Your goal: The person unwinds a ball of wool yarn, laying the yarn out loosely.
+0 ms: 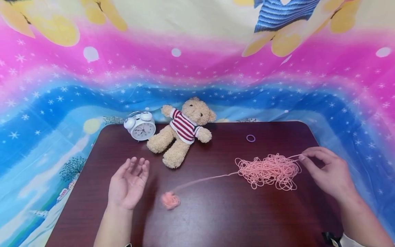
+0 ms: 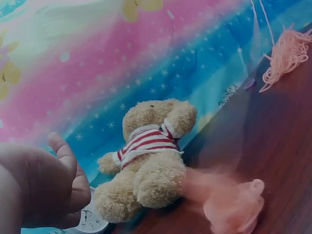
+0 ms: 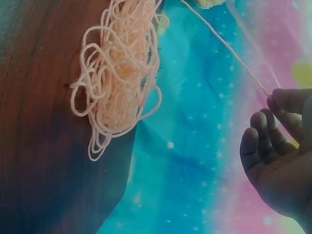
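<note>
A loose tangle of pink yarn [image 1: 271, 171] lies on the right half of the dark table. At its right end, my right hand [image 1: 331, 171] pinches a strand between thumb and index finger; the right wrist view shows this strand [image 3: 229, 48] drawn taut. From the tangle's left side another strand runs to a small pink yarn clump [image 1: 170, 200], which is blurred. Left of that clump my left hand [image 1: 129, 183] is held palm up with fingers relaxed, holding nothing. In the left wrist view the blurred clump [image 2: 234, 207] appears apart from the left hand [image 2: 44, 187].
A teddy bear [image 1: 185, 127] in a striped shirt lies at the back of the table [image 1: 216, 219]. Beside it stands a white alarm clock [image 1: 142, 130]. A purple ring [image 1: 251, 138] rests behind the yarn. Printed cloth [image 1: 197, 65] hangs around the table's back and sides.
</note>
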The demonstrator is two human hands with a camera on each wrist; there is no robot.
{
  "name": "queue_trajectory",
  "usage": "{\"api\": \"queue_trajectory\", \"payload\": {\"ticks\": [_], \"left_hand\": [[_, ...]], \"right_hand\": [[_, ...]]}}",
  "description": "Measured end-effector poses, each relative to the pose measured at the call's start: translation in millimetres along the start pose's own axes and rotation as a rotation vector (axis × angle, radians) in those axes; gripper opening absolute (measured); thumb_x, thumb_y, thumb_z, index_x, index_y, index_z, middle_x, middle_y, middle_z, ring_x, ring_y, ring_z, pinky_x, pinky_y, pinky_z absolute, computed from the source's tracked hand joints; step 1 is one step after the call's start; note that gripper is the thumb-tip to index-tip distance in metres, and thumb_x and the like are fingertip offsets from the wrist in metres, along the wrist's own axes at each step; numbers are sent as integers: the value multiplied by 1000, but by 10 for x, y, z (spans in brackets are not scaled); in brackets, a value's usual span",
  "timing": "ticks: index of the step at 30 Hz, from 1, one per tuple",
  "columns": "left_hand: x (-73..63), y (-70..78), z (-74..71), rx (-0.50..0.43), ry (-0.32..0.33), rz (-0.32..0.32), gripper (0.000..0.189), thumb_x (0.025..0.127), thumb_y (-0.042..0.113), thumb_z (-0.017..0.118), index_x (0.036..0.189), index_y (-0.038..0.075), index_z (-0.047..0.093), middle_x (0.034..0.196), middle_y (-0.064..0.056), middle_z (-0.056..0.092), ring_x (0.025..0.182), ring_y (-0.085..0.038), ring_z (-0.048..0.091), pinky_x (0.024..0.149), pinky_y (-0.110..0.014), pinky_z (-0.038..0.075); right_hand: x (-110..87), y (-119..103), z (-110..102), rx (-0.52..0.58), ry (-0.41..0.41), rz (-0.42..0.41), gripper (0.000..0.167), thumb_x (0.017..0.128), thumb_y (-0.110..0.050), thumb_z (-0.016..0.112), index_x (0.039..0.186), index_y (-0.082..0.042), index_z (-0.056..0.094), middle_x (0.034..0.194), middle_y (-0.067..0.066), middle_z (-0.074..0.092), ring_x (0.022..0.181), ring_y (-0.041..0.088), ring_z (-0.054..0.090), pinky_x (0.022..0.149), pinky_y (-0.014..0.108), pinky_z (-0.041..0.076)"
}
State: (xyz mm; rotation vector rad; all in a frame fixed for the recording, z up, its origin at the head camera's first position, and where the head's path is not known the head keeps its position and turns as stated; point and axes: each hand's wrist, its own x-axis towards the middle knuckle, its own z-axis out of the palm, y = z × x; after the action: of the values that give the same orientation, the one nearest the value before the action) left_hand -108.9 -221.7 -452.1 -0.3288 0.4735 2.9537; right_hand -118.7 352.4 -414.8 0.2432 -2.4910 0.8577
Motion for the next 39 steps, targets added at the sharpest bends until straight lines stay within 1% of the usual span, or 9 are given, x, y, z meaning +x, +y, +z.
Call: {"api": "queue_trajectory", "payload": {"ticks": [4, 7, 10, 13, 17, 21, 28, 35, 39], "left_hand": [[28, -80, -25, 222, -14, 27, 20, 111, 17, 47, 109, 11, 66, 111, -5, 66, 106, -20, 60, 92, -27, 52], [41, -188, -41, 554, -24, 67, 14, 109, 11, 51, 119, 13, 60, 116, 1, 64, 108, -17, 56, 92, -29, 50], [47, -321, -67, 891, -10, 69, 28, 102, 6, 60, 130, 5, 53, 124, -1, 61, 112, -18, 56, 96, -35, 50], [36, -432, -115, 1128, -5, 37, 43, 96, 3, 68, 135, -1, 51, 131, -12, 59, 118, -27, 57, 100, -37, 53], [-1, -529, -195, 1396, -28, 11, 51, 89, 8, 79, 135, 4, 58, 135, -18, 60, 123, -34, 58, 100, -39, 54], [-43, -607, -278, 1664, -122, 2, 60, 81, 23, 88, 134, 12, 64, 132, -8, 65, 121, -29, 59, 101, -46, 50], [-89, -772, -395, 2006, -366, -1, 69, 69, 37, 95, 130, 19, 69, 125, 4, 63, 119, -26, 55, 105, -56, 44], [-117, -845, -396, 2168, -362, 57, 32, 67, 24, 94, 91, 23, 74, 96, 11, 61, 98, -19, 57, 92, -46, 50], [-111, -728, -368, 2153, -313, 27, 22, 75, 24, 90, 87, 26, 72, 90, 15, 63, 85, -12, 59, 78, -35, 51]], "right_hand": [[16, -22, -20, 11, 8, -12, 11, 87, -4, 80, 95, -12, 77, 105, -22, 66, 107, -17, 52, 88, 2, 35], [32, -36, -35, 9, 8, -8, 11, 87, -5, 81, 95, -13, 77, 106, -24, 65, 108, -17, 51, 88, 2, 34], [46, -38, -47, 5, 4, 11, 11, 88, -6, 81, 95, -14, 77, 105, -25, 65, 109, -18, 51, 89, 2, 34], [60, -13, -52, -6, -10, 39, 9, 89, -10, 80, 96, -16, 78, 106, -23, 66, 109, -19, 49, 89, 2, 33], [87, 97, -48, -30, -45, 95, 6, 93, -19, 79, 99, -18, 78, 106, -24, 65, 111, -23, 44, 89, 2, 30], [92, 294, -52, -51, -83, 173, 11, 96, -27, 77, 102, -18, 78, 105, -32, 61, 118, -19, 43, 89, 3, 29], [30, 553, -96, -82, -112, 254, 20, 97, -32, 75, 106, -15, 78, 102, -43, 51, 96, -12, 48, 74, 14, 37], [15, 576, -88, -83, -122, 258, 20, 97, -32, 75, 106, -15, 78, 101, -43, 51, 89, -13, 47, 70, 17, 39], [10, 603, -92, -78, -105, 257, 20, 96, -29, 75, 106, -12, 78, 99, -42, 51, 86, -13, 48, 68, 15, 39]]}}
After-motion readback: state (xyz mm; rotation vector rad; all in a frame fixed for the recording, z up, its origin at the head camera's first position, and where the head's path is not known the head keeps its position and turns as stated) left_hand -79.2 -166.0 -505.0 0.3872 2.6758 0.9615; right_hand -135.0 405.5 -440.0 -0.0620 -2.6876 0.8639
